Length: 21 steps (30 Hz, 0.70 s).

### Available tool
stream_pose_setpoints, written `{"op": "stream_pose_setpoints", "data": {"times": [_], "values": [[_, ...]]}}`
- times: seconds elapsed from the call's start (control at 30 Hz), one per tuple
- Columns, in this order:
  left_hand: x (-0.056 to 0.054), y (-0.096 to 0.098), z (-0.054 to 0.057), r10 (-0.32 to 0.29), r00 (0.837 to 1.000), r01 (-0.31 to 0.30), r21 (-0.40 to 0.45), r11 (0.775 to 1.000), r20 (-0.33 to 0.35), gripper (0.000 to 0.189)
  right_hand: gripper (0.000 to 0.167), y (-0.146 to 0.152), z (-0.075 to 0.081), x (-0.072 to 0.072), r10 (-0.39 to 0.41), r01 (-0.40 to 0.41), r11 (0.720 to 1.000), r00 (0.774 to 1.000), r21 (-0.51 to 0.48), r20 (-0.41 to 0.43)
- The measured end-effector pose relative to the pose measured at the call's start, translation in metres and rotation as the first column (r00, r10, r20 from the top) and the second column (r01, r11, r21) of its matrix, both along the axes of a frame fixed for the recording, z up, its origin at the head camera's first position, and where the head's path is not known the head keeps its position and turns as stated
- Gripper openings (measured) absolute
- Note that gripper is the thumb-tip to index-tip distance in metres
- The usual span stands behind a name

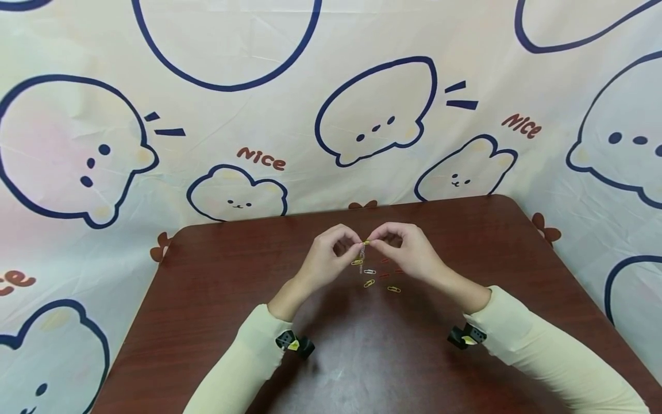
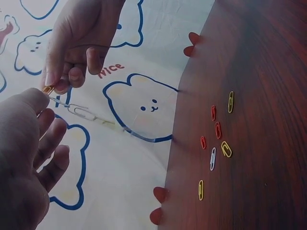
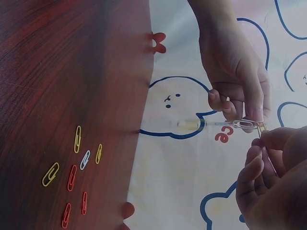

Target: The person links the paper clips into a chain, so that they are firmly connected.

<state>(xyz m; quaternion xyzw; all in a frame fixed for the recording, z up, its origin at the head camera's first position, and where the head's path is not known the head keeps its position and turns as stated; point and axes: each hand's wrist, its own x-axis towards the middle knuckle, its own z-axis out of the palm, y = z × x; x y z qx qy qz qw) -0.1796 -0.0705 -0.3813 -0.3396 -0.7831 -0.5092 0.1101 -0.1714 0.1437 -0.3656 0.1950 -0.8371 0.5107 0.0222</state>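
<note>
My left hand (image 1: pixel 331 253) and right hand (image 1: pixel 408 247) meet fingertip to fingertip above the far part of the table. Between them, my right thumb and fingers pinch a yellow paper clip (image 3: pixel 261 130). At its other side my left thumb and fingers pinch the top of a paper clip chain, where a white paper clip (image 3: pixel 243 124) shows. The chain (image 2: pixel 82 112) dangles below the fingertips, its lower links blurred. Where the yellow clip meets the chain is partly hidden by the fingertips.
Loose paper clips lie on the brown table (image 1: pixel 207 322) beneath the hands: three yellow, such as one yellow clip (image 1: pixel 394 289), a white clip (image 1: pixel 369 271), and three red, including a red clip (image 2: pixel 218 130). A patterned cloth (image 1: pixel 289 115) hangs behind the table.
</note>
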Motion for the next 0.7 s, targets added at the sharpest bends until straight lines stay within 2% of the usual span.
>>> {"op": "stream_pose_setpoints", "data": {"times": [0.1, 0.17, 0.37, 0.7], "values": [[0.010, 0.000, 0.014, 0.006, 1.000, -0.006, 0.003, 1.000, 0.003, 0.007, 0.010, 0.000, -0.001, 0.000, 0.004, -0.004, 1.000, 1.000, 0.003, -0.006], [0.013, -0.001, 0.019, 0.008, 1.000, -0.008, 0.009, 1.000, -0.001, 0.006, 0.011, 0.001, -0.002, 0.000, 0.006, -0.006, 1.000, 1.000, 0.004, -0.006], [0.010, -0.005, 0.012, 0.018, 1.000, -0.018, 0.015, 1.000, 0.009, 0.008, 0.015, 0.009, -0.009, -0.002, -0.011, 0.011, 1.000, 1.000, 0.001, 0.019], [0.008, -0.011, 0.002, 0.052, 0.999, -0.051, 0.040, 0.998, -0.013, 0.007, 0.014, 0.038, -0.033, -0.009, -0.057, 0.055, 0.996, 0.998, 0.065, 0.032]]}}
